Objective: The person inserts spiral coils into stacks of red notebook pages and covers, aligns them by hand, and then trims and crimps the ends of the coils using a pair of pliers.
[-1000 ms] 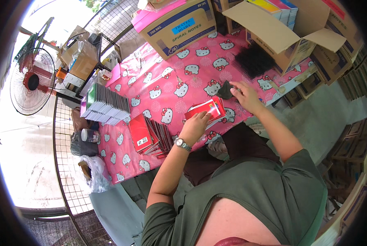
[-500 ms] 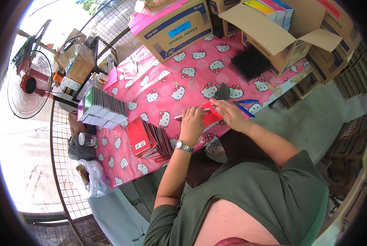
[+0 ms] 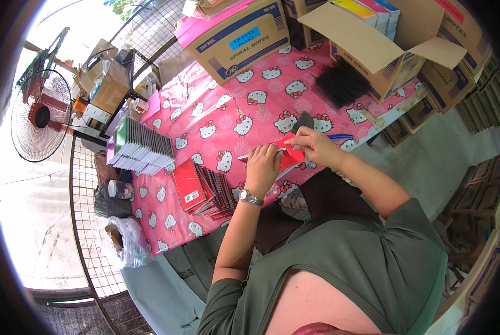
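Thin red notebook [image 3: 286, 158] over the bench [image 3: 222, 120], pinched between left hand [image 3: 263, 165] and right hand [image 3: 310, 146].

Table: a table [image 3: 205, 106] is covered with a pink cloth printed with white cat faces.
Far edge: a closed cardboard box [image 3: 236, 36] is set at the far middle; an open cardboard box [image 3: 384, 50] is set at the far right.
Right side: a heap of black spiral coils [image 3: 339, 84] is laid just beside the open box.
Left side: a stack of white-edged notebooks [image 3: 141, 151] is placed at the left edge.
Near side: a fanned pile of red notebooks [image 3: 202, 190] is spread at the near edge.
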Motion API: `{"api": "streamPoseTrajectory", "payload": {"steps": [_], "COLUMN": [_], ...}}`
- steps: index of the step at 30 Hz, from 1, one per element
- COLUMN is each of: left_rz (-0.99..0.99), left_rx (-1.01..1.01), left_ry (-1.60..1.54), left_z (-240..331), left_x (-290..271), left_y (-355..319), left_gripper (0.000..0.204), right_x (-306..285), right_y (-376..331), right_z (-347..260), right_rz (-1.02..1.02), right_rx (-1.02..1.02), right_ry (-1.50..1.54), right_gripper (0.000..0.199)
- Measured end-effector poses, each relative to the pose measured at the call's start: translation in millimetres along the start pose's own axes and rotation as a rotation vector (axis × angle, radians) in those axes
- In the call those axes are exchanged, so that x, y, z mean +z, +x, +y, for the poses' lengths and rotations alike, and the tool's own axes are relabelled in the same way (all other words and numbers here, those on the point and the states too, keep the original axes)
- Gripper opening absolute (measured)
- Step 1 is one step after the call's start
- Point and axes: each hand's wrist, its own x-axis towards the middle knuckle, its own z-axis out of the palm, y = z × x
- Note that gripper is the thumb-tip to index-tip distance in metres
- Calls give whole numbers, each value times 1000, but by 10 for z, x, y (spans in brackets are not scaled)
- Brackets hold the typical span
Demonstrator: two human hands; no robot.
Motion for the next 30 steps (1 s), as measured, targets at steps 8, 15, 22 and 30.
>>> {"api": "streamPoseTrajectory", "payload": {"steps": [8,15,22,30], "left_rz": [42,50,79,125], "left_rx": [27,6,47,58], "left_ry": [-20,-8,9,69], "left_z": [57,109,53,148], "left_x": [43,15,54,98], "left_y": [5,24,-32,10], "left_gripper": [15,15,16,21], "right_x": [-99,-41,52,98], "right_y": [18,13,5,-14], "right_z": [-73,-45,54,-121], "right_rz": [-71,57,38,30], "right_rx": [-239,-174,-89,7], "right_ry": [-141,-187,89,-78], "right_gripper": [34,38,28,26]}}
